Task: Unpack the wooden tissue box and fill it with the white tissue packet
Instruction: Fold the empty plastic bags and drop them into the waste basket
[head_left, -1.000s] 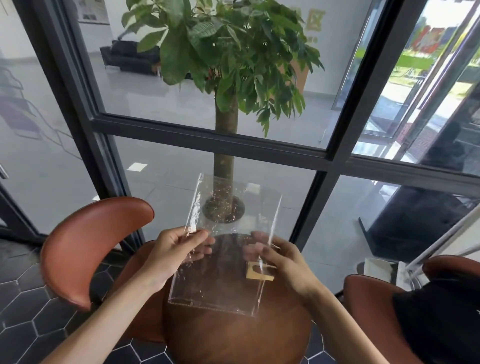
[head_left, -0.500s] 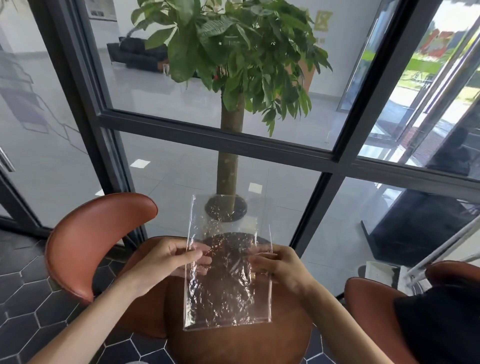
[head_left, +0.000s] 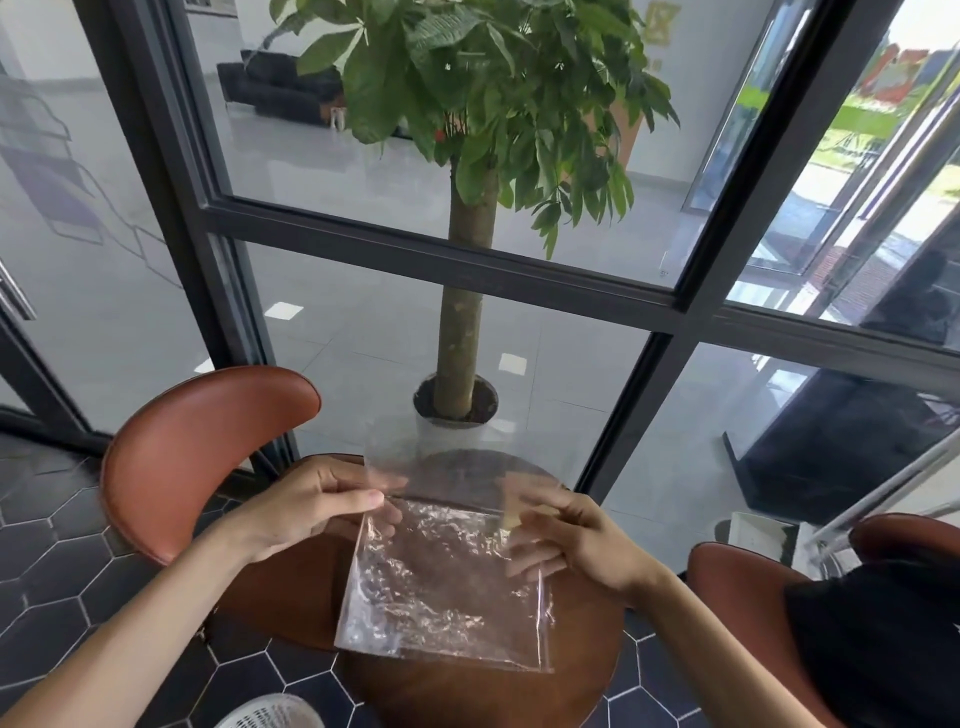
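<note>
Crinkled clear plastic bag (head_left: 447, 587) is held above the round wooden desk (head_left: 467, 691), pinched at its top corners by the left hand (head_left: 306, 506) and right hand (head_left: 576, 540).

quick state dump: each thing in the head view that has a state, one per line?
clear plastic bag: crinkled, looks empty, top flap folded, held above the round wooden table
left hand: pinching the bag's top left edge
right hand: gripping the bag's right edge, small tan piece at its fingertips
brown chair: unoccupied
</note>
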